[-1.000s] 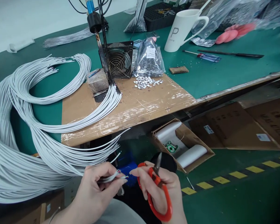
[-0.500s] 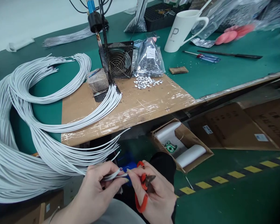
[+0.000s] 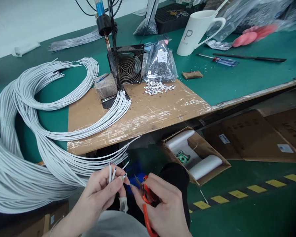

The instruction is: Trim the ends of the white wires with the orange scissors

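My left hand [image 3: 102, 194] is closed around a few thin white cables [image 3: 110, 173], whose ends poke up between the fingers and show small coloured wire tips. A piece of whitish wrap or tape is around one of its fingers. Red-handled scissors [image 3: 146, 215] sit in my right hand [image 3: 166, 205], their dark blades pointing up and left towards the cable ends. The thumb of that hand is close to the left fingertips; whether they touch is unclear. Behind my left hand runs a large bundle of white cables [image 3: 56, 179], hanging over the table edge.
On the cardboard sheet [image 3: 96, 144] stand a soldering iron holder [image 3: 104, 24], a small fan [image 3: 128, 67] and a pile of small metal parts [image 3: 158, 88]. A white mug [image 3: 194, 36] and a screwdriver [image 3: 224, 61] lie farther right. Below is an open carton [image 3: 212, 179].
My left hand has turned so the cable ends now stand up and fan apart. My right hand has drawn slightly down and away, with the scissors' blades now turned towards the cables.
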Action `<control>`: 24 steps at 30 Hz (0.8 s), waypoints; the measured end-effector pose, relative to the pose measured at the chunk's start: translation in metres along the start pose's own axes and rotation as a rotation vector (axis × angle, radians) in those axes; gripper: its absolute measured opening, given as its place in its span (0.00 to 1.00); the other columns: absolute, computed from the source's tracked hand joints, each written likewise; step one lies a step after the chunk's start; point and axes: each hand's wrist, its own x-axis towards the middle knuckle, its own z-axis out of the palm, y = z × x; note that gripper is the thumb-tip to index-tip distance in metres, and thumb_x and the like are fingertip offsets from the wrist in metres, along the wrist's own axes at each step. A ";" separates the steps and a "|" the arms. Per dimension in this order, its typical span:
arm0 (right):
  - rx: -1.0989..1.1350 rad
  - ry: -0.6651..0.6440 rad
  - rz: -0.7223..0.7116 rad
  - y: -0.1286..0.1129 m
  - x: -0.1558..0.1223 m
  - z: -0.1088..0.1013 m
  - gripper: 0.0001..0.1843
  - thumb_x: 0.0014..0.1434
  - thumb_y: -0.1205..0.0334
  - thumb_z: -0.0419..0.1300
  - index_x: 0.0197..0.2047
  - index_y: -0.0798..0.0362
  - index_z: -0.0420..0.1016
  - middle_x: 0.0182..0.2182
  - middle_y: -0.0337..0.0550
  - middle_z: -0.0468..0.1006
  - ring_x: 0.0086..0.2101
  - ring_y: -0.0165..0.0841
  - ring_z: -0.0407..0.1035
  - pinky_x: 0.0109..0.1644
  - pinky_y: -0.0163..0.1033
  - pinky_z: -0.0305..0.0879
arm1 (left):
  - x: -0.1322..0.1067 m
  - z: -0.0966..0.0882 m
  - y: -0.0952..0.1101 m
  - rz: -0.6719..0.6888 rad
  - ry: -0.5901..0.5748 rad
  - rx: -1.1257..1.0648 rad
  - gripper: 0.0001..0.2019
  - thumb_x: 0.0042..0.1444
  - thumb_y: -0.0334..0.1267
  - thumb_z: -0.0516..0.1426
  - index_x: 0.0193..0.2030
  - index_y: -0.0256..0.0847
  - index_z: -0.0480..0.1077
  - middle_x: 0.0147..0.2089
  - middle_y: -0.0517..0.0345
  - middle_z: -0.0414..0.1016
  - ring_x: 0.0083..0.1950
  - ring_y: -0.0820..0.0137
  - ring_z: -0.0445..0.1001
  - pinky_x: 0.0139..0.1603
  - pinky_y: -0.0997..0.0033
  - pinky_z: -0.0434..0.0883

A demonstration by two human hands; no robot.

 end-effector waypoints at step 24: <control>-0.123 -0.028 -0.114 0.004 -0.001 0.003 0.19 0.54 0.75 0.59 0.24 0.50 0.51 0.21 0.32 0.55 0.21 0.25 0.50 0.24 0.34 0.47 | 0.001 -0.001 0.000 -0.033 -0.027 -0.110 0.19 0.61 0.55 0.67 0.39 0.38 0.75 0.23 0.63 0.72 0.17 0.86 0.44 0.17 0.80 0.37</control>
